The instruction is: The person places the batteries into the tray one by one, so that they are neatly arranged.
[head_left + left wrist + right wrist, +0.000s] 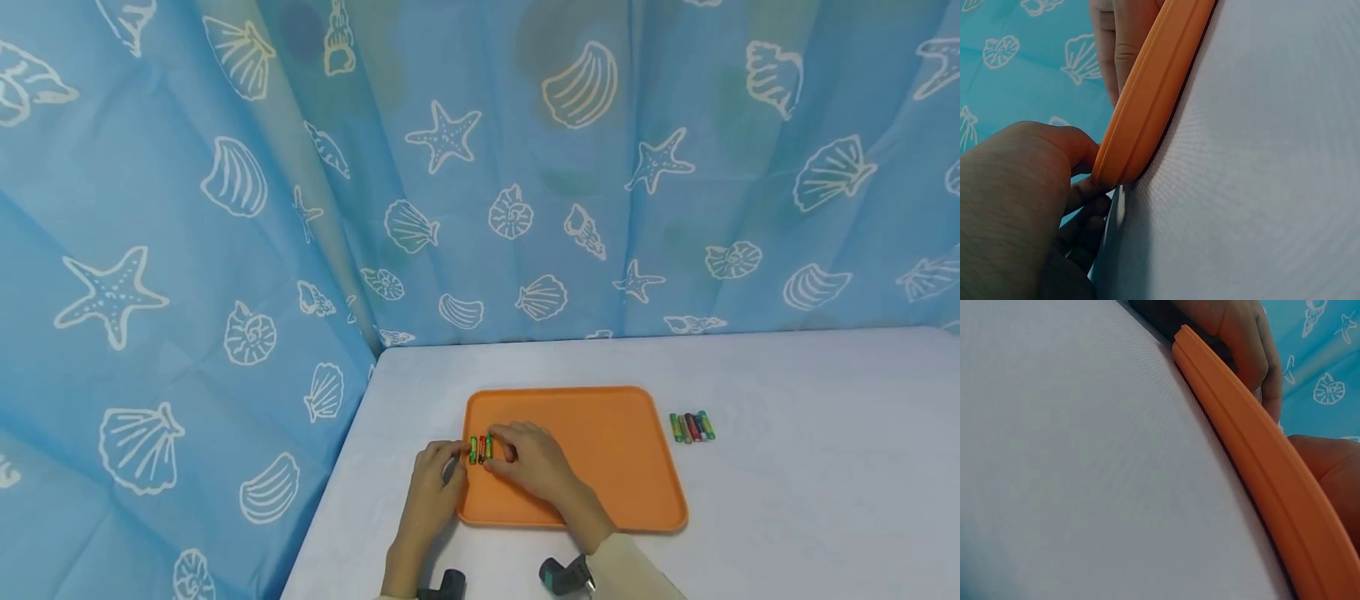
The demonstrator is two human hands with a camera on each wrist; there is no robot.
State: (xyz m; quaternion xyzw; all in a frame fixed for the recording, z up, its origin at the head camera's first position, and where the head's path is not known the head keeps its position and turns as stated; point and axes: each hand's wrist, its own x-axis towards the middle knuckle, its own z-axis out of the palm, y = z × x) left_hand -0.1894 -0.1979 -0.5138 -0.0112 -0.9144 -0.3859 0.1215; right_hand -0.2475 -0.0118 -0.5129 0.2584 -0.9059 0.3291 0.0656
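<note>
Three small batteries stand side by side near the left edge of an orange tray (600, 458): a green battery (473, 450) on the left, a red battery (482, 449) in the middle and another green battery (489, 447) on the right. My right hand (536, 462) pinches the right green battery, index finger at its far end and thumb at its near end. Over the tray's left rim reaches my left hand (435, 482), its index fingertip beside the left green battery. In both wrist views the tray wall hides the batteries.
Several more batteries (692, 427), green and red, lie in a row on the white table (810, 467) right of the tray. A blue curtain (480, 167) with shell prints hangs behind and to the left of the table.
</note>
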